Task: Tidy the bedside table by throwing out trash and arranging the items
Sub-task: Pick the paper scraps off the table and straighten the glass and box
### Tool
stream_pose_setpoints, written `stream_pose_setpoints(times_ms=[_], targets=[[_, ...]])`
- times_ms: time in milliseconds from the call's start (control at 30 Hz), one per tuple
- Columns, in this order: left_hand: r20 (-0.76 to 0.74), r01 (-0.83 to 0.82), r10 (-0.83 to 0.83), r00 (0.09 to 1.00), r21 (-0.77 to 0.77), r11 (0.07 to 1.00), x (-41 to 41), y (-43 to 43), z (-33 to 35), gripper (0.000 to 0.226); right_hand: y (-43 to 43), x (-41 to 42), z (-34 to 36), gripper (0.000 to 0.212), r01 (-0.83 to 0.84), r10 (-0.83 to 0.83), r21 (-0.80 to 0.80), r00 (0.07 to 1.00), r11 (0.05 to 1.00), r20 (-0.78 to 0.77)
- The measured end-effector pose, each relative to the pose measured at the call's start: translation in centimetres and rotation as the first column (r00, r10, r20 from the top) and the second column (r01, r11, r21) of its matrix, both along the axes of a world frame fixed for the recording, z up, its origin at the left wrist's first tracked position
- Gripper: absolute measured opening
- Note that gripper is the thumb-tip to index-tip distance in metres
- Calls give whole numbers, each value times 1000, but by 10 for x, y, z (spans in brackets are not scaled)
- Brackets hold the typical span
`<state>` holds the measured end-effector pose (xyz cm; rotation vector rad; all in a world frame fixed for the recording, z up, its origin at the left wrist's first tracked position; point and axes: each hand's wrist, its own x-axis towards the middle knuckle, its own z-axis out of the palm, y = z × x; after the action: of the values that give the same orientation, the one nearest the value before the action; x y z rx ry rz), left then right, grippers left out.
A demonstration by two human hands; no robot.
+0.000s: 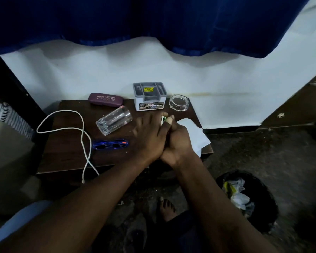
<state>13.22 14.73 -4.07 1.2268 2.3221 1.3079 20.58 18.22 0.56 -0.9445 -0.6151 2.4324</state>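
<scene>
White cable (82, 136) loops over the left edge of my bedside table (66, 152). Next, blue sunglasses (109, 144) at the front, a clear tumbler (114, 120) on its side behind them, and a purple specs case (105, 99) at the back. Mid-table, my left hand (148, 137) lies w/ fingers stretched (blurry), pressed against my right hand (177, 145), which is curled. A small green-white scrap (163, 119) is pinched at my right fingertips, just in front of the grey organiser box (150, 96). Right of that are a glass ashtray (179, 103) and white paper (195, 136) under my right hand. The black-lined bin (248, 198) is on the floor, w/ trash in it.
</scene>
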Motion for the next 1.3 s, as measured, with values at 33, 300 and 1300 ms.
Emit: stream_pose_setpoints(times_ms=[33, 300, 1300], targets=[[-56, 26, -28, 998, -42, 999, 7, -4, 1, 64, -1, 12, 2, 46, 16, -17, -21, 998, 1000, -67], [-137, 363, -403, 905, -247, 899, 91, -8, 14, 66, 0, 112, 8, 48, 148, -148, 3, 989, 989, 3], [376, 623, -521, 766, -237, 745, 316, 123, -45, 33, 92, 364, -114, 11, 215, -843, 842, 353, 494, 405]])
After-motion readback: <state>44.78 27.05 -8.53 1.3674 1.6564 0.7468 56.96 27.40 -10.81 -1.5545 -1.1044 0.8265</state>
